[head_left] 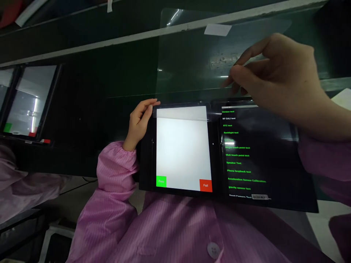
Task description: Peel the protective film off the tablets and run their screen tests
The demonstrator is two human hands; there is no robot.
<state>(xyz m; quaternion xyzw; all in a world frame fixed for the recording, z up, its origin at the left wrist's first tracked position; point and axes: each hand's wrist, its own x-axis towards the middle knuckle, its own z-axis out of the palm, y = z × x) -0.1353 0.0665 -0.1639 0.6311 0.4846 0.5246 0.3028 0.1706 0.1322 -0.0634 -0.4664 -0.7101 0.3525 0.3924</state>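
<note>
A clear plastic film (186,58) rises above the top of a tablet (182,146), its lower edge overlapping the upper part of the lit screen. That screen is white, with a green Pass box and a red Fail box at its bottom corners. At the tablet's upper left corner, my left hand (139,122) pinches the film's edge between thumb and fingers. Higher up on the right, my right hand (279,76) is closed in a pinch at the film's right side; its fingertips are slightly blurred. Below it lies a second tablet (257,153) showing a green test list.
Two more tablets (34,98) with lit screens lie at the left, near another person's sleeve (24,190). A pale strip (109,47) runs across the dark green bench (123,73). A white paper piece (218,30) is at the back.
</note>
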